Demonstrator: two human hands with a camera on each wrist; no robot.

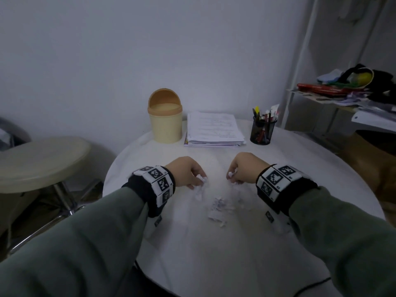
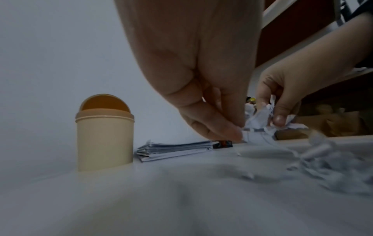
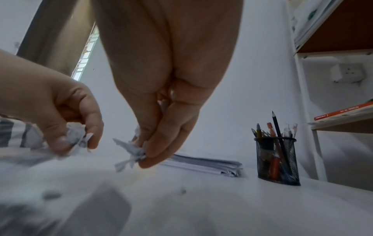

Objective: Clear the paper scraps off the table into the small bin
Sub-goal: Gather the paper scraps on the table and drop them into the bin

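Torn white paper scraps (image 1: 218, 209) lie in a loose pile on the round white table (image 1: 214, 254), between my two wrists. My left hand (image 1: 192, 176) pinches a crumpled bunch of scraps (image 2: 256, 132) just above the tabletop. My right hand (image 1: 237, 170) pinches another small bunch of scraps (image 3: 131, 151), also low over the table. Both hands (image 3: 66, 127) hover at the far edge of the pile. The small beige bin (image 1: 165, 116) with its brown swing lid tipped open stands at the back left of the table, beyond my left hand.
A stack of printed papers (image 1: 214, 129) lies next to the bin. A black mesh pen holder (image 1: 263, 131) stands at the back right. A beige stool (image 1: 40, 159) is left of the table. A cluttered shelf (image 1: 347, 91) is at the right.
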